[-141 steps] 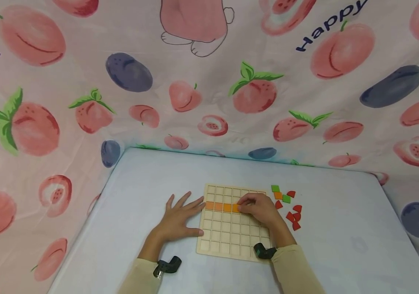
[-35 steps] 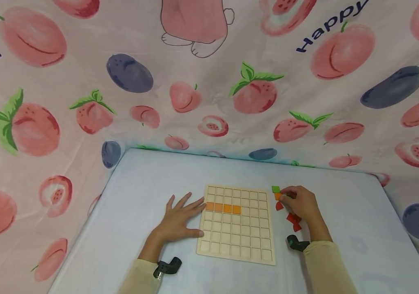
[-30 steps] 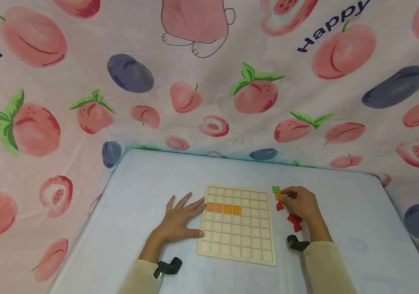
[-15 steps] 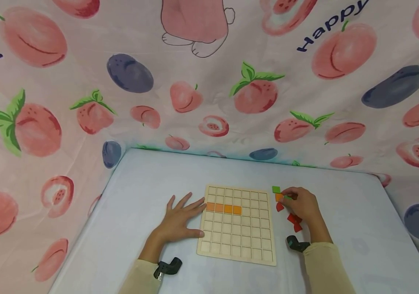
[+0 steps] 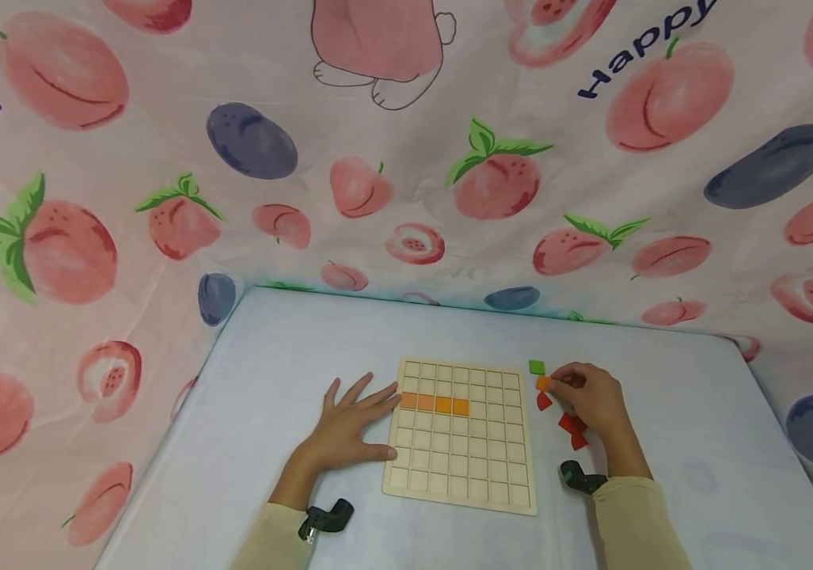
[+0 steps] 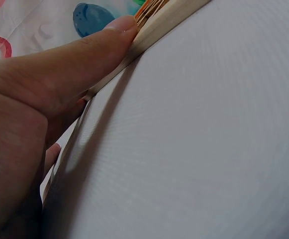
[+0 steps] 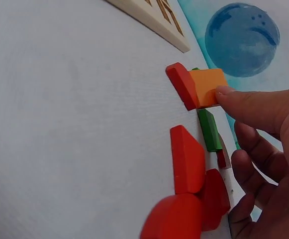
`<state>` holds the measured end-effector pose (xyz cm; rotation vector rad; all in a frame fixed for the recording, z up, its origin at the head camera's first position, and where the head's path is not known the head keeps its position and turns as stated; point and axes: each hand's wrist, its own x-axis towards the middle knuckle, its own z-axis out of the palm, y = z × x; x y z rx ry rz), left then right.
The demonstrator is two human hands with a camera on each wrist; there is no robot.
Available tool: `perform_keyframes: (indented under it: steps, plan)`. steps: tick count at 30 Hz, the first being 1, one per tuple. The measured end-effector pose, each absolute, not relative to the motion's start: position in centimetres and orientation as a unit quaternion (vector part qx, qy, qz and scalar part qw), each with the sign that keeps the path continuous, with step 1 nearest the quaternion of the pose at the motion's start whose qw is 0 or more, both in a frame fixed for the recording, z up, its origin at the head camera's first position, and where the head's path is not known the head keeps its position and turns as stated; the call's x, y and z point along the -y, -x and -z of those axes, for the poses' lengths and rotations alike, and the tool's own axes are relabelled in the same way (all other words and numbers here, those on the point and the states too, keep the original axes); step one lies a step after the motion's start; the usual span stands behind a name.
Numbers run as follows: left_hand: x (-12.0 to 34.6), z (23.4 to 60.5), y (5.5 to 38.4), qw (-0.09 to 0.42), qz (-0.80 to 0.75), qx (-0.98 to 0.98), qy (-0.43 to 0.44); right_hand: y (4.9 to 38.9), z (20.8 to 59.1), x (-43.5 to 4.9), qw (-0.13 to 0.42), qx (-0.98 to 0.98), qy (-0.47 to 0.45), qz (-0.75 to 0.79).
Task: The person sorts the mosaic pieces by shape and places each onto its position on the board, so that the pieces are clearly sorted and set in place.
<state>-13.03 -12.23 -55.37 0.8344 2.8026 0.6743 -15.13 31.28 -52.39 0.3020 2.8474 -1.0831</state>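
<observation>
My right hand (image 5: 594, 400) pinches an orange square tile (image 7: 205, 85) between thumb and fingers, just right of the board. In the right wrist view the tile stands tilted, with the thumb on its face. My left hand (image 5: 335, 431) lies with spread fingers along the left edge of the wooden grid board (image 5: 459, 459), thumb and fingertips at the rim. A row of orange tiles (image 5: 434, 403), two of them paler, fills the left part of one board row. The left wrist view shows the thumb (image 6: 104, 45) against the board's side.
Beyond the right hand's fingertips lies a green square tile (image 5: 537, 367). Several red quarter-round pieces (image 5: 545, 402) are scattered between the board and the hand. Another green tile (image 7: 210, 130) lies under the right fingers. A fruit-patterned cloth (image 5: 406, 182) rises behind the table.
My right hand has left the board for the loose pieces at the right, and the orange tile there has shifted slightly right in its fingers. My left hand has stayed put.
</observation>
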Motion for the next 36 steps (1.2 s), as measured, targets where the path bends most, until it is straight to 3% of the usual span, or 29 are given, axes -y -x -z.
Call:
perform_keyframes:
  steps: [12,36]
  plan:
    - [12.3,55.3,13.0,0.069,-0.220,-0.933,-0.278,15.0,51.7,-31.0,0.065,-0.917,-0.131,0.372]
    - [12.2,55.3,13.1,0.080,-0.219,-0.934,-0.271,14.1,51.2,-28.6,0.027,-0.924,-0.088,0.372]
